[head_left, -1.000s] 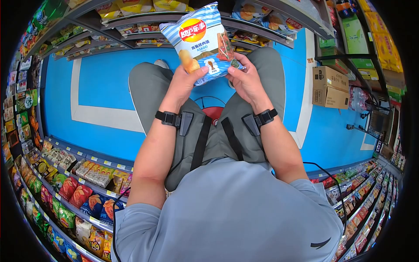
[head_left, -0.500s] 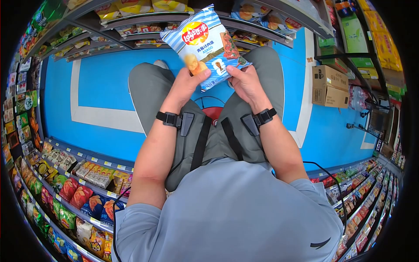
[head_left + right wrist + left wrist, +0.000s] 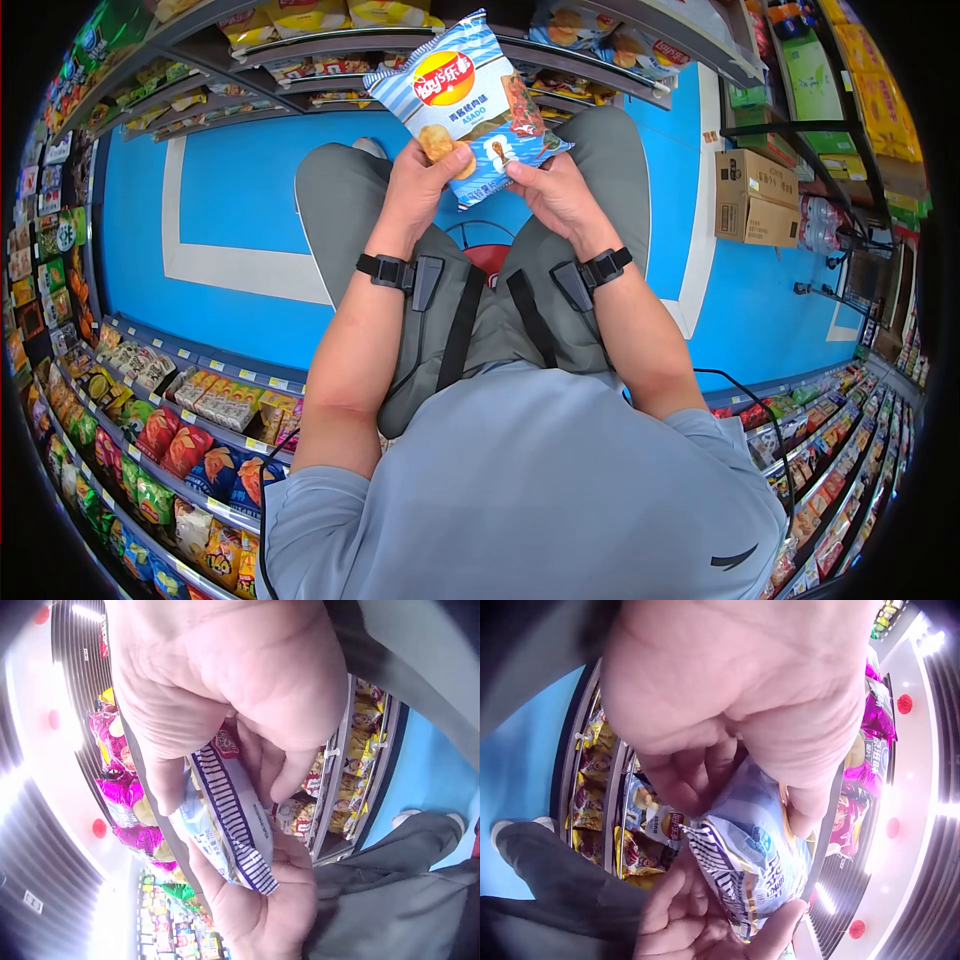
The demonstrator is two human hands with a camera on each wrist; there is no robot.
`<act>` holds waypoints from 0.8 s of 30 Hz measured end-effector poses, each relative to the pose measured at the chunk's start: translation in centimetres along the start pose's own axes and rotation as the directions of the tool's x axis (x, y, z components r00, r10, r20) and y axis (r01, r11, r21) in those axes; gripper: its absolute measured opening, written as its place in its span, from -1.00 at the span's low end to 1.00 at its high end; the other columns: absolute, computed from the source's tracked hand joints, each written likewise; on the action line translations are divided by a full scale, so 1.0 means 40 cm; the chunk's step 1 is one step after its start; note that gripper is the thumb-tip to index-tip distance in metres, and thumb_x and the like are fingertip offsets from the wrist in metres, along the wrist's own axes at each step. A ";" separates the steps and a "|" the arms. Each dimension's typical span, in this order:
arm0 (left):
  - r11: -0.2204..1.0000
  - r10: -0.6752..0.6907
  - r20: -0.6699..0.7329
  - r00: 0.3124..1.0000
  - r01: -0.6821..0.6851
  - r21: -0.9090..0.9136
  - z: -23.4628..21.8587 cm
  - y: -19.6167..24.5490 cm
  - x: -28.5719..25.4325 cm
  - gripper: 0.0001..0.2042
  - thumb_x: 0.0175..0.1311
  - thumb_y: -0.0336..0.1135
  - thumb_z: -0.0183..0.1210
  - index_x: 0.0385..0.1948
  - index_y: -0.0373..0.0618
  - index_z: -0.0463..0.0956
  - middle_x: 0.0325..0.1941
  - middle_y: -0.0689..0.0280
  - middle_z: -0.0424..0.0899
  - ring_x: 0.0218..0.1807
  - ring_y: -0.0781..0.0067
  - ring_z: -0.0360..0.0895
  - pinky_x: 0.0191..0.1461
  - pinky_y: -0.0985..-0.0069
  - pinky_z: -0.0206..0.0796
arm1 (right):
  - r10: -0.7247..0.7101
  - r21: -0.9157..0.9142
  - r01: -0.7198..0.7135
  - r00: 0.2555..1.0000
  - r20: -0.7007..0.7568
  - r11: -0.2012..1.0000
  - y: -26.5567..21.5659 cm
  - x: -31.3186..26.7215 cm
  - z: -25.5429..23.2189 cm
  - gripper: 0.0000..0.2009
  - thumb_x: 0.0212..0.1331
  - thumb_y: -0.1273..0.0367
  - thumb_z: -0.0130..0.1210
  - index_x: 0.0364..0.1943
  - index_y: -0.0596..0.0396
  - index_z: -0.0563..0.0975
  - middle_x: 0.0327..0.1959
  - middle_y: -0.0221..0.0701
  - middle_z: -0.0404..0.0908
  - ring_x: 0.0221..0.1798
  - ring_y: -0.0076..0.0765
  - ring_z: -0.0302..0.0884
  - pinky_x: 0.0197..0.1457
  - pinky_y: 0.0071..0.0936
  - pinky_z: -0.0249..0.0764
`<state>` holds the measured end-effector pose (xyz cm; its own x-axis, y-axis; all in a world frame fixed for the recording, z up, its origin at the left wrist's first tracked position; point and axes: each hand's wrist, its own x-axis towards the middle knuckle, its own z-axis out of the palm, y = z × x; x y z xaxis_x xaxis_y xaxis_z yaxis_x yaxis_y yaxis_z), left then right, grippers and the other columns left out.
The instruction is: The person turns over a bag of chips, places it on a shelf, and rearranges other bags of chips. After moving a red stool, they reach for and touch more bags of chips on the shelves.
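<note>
A blue-and-white striped Lay's chip bag (image 3: 470,112) is held up in front of the knees, printed front towards the head camera and leaning to the left. My left hand (image 3: 412,200) grips its lower left edge, thumb on the front beside the chip picture. At the lower right my right hand (image 3: 562,200) pinches the bag, thumb on the front near the trophy emblem. In both wrist views the fingers curl behind the bag. Its striped end seam (image 3: 724,881) faces the left wrist camera, and the seam (image 3: 232,817) shows in the right wrist view too.
Shelves with yellow chip bags (image 3: 310,14) stand just ahead of the hands. A cardboard box (image 3: 757,200) sits on the blue floor (image 3: 245,205) at the right. Snack shelves (image 3: 190,440) curve round behind the person. The grey-trousered knees (image 3: 345,190) flank the hands.
The bag has turned counterclockwise in the head view, its top leaning further left. My right thumb has shifted left across the bag's front. Both hands keep their hold.
</note>
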<state>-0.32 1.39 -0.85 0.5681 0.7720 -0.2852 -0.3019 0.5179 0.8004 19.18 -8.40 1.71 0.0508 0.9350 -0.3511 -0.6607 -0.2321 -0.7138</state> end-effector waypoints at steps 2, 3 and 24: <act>1.000 -0.005 0.015 1.000 0.005 0.009 0.000 0.001 -0.001 -0.50 0.37 -0.30 0.44 0.24 -0.29 0.46 0.20 0.21 0.68 0.19 0.47 0.63 0.31 0.44 0.48 | 0.004 -0.021 -0.004 1.000 -0.029 1.000 -0.004 0.001 -0.003 -0.40 0.23 0.41 0.46 0.34 0.14 0.47 0.22 -0.33 0.68 0.24 -0.33 0.65 0.36 -0.22 0.53; 1.000 -0.016 0.013 1.000 0.016 0.006 0.003 0.003 -0.002 -0.50 0.37 -0.30 0.44 0.24 -0.29 0.45 0.19 0.21 0.68 0.19 0.47 0.63 0.31 0.44 0.48 | 0.003 -0.020 -0.004 1.000 -0.029 1.000 -0.003 0.001 -0.004 -0.40 0.23 0.41 0.46 0.34 0.14 0.47 0.22 -0.33 0.68 0.24 -0.33 0.65 0.36 -0.22 0.53; 0.985 -0.069 0.018 0.997 0.066 0.159 0.007 0.007 0.002 -0.37 0.32 -0.28 0.49 0.35 -0.21 0.36 0.22 0.20 0.66 0.17 0.44 0.66 0.15 0.43 0.58 | -0.174 -0.159 0.168 0.985 -0.020 0.973 0.013 0.014 0.002 -0.34 0.10 0.46 0.53 0.33 0.19 0.49 0.18 -0.35 0.68 0.21 -0.40 0.64 0.34 -0.37 0.53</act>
<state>-0.14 1.48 -0.49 0.6014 0.7274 -0.3303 -0.1385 0.5022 0.8536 18.80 -7.98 1.21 0.1795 0.9556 -0.2338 -0.5155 -0.1110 -0.8497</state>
